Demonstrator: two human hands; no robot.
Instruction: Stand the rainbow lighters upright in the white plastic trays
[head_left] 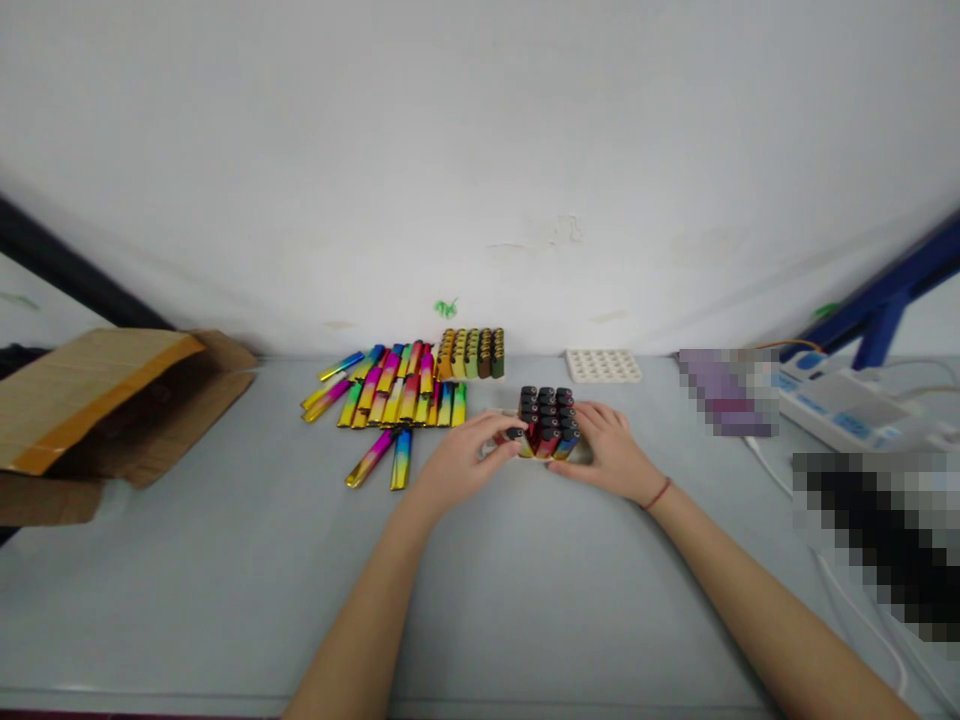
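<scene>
Your hands close in on a block of upright lighters [547,425] with black heads, standing in tight rows near the middle of the tabletop [225,600], toward its far edge, and appearing to sit in a pale tray [491,449] that is mostly hidden. Your right hand [611,452] cups the block's right side, its fingers [589,420] slightly spread and pressed against the lighters, which is the steadying job: hold that pressure light and even so the rows stay square. Your left hand [457,460] is at the block's near left corner, its curled fingers [487,430] seeming to pinch a single lighter [514,433] by its black head, though the hold is partly hidden. Work slowly there, with the lighter lined up to its row, because the neighbouring bodies lean slightly and a knock could tip them. Both forearms reach in from the near edge and angle toward each other, wrists low, a red cord bracelet [656,492] on your right wrist. Beyond your left hand lies a fanned heap of rainbow lighters [390,395], with two loose ones [382,458] nearer you; dark-headed lighters [471,353] stand in rows behind them, and an empty-socketed white tray [603,365] sits by the far edge.
</scene>
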